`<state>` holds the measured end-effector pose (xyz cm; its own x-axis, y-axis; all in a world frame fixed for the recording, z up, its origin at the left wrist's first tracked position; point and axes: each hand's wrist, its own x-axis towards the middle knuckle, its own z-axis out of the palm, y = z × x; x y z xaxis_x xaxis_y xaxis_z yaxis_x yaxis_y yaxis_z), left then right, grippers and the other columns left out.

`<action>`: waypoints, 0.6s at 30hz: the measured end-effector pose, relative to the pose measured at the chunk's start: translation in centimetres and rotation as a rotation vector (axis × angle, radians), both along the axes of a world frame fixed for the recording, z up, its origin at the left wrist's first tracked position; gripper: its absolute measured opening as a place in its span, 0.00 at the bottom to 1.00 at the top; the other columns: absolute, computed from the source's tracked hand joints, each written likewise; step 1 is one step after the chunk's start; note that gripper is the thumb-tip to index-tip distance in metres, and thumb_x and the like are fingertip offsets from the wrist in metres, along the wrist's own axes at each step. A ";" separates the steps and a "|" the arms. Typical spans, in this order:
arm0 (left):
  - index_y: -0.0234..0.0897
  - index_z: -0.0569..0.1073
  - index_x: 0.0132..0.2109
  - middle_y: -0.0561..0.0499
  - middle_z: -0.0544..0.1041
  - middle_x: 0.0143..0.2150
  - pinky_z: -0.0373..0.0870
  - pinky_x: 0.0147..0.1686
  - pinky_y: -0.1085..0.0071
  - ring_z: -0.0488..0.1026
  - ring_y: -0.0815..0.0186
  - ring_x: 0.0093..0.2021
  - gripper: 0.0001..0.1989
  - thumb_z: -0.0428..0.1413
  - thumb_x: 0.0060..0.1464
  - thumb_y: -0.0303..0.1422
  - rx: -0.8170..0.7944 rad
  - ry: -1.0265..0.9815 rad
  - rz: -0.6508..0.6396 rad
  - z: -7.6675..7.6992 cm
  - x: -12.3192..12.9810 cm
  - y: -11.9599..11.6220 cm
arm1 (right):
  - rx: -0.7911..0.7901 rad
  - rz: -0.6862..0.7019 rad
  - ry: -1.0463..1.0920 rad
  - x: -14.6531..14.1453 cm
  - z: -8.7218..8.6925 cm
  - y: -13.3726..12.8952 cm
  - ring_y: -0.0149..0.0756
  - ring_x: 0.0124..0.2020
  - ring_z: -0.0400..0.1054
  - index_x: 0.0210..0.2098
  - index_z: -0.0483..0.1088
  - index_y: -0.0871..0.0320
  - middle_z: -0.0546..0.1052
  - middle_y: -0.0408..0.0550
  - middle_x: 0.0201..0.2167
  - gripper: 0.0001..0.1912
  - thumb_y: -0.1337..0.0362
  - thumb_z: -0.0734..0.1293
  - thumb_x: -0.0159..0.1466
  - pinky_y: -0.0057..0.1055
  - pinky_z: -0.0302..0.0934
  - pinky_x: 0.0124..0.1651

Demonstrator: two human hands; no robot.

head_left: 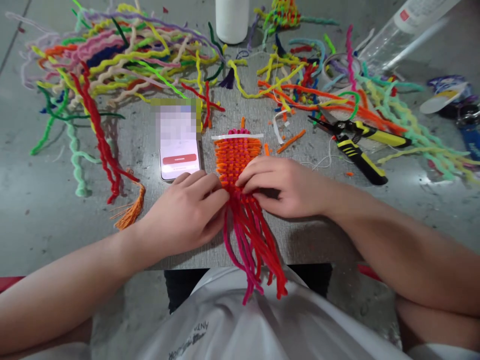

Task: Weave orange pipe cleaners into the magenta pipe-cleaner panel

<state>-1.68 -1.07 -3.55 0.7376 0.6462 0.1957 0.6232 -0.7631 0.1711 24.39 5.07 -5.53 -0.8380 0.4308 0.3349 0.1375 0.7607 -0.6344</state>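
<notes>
A woven piece of orange and magenta pipe cleaners point(238, 160) lies flat in front of me, with a white strip point(240, 136) across its top. Loose red and magenta stems point(258, 240) fan out from its lower end over the table edge toward my shirt. My left hand point(193, 205) is closed at the lower left edge of the weave, its fingertips pinching there. From the other side, my right hand point(287, 187) pinches the weave near its lower right, fingers curled over it. The exact stems between the fingertips are partly hidden.
A lit phone point(179, 150) lies beside my left hand. Heaped pipe cleaners point(123, 55) cover the back left. To the right are yellow-black pliers point(360, 155), orange offcuts point(291, 141) and more stems. A white bottle point(232, 20) and a clear bottle point(401, 37) stand behind; an orange tassel point(131, 210) lies left.
</notes>
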 end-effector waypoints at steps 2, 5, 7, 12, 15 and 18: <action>0.33 0.78 0.46 0.43 0.78 0.43 0.72 0.40 0.61 0.74 0.57 0.40 0.08 0.54 0.68 0.29 -0.034 -0.062 -0.094 0.3 0.3 -0.7 | -0.026 0.051 -0.039 0.7 0.3 0.4 0.44 0.54 0.76 0.39 0.76 0.57 0.82 0.55 0.52 0.08 0.74 0.67 0.66 0.44 0.70 0.60; 0.32 0.77 0.55 0.42 0.80 0.50 0.75 0.43 0.61 0.76 0.58 0.43 0.12 0.54 0.69 0.30 -0.122 -0.105 -0.260 0.5 0.8 -2.0 | 0.004 0.090 -0.101 1.1 0.6 0.5 0.47 0.57 0.75 0.36 0.76 0.57 0.81 0.57 0.55 0.06 0.71 0.68 0.68 0.47 0.70 0.61; 0.32 0.76 0.60 0.41 0.81 0.55 0.75 0.46 0.59 0.77 0.55 0.48 0.16 0.54 0.70 0.31 -0.101 -0.069 -0.274 0.5 1.1 -2.7 | 0.025 0.081 -0.104 1.1 0.7 0.5 0.47 0.57 0.75 0.36 0.76 0.58 0.81 0.58 0.55 0.06 0.71 0.67 0.69 0.48 0.70 0.62; 0.29 0.73 0.67 0.39 0.78 0.66 0.75 0.50 0.57 0.76 0.52 0.55 0.21 0.51 0.73 0.31 -0.017 0.018 -0.229 -0.1 1.5 -3.3 | 0.055 0.069 -0.087 1.0 0.4 0.2 0.47 0.58 0.75 0.36 0.76 0.58 0.82 0.56 0.55 0.08 0.74 0.66 0.68 0.47 0.72 0.62; 0.30 0.78 0.61 0.41 0.79 0.65 0.76 0.47 0.57 0.77 0.54 0.51 0.19 0.48 0.73 0.29 -0.016 0.037 -0.249 -0.2 1.5 -3.1 | 0.117 0.041 -0.080 0.9 0.1 -0.1 0.48 0.57 0.74 0.37 0.77 0.59 0.82 0.58 0.54 0.09 0.73 0.66 0.70 0.49 0.73 0.60; 0.34 0.81 0.55 0.46 0.83 0.60 0.75 0.43 0.58 0.77 0.55 0.49 0.17 0.48 0.74 0.29 0.004 0.027 -0.254 0.0 1.5 -2.7 | 0.176 -0.013 -0.072 0.6 -0.3 -0.6 0.50 0.56 0.74 0.39 0.78 0.62 0.81 0.60 0.52 0.09 0.73 0.65 0.71 0.50 0.74 0.57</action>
<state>-0.19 -3.81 -3.51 0.8812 0.4388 0.1761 0.4156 -0.8964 0.1537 24.96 4.48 -5.78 -0.8572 0.3821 0.3453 0.1885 0.8567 -0.4801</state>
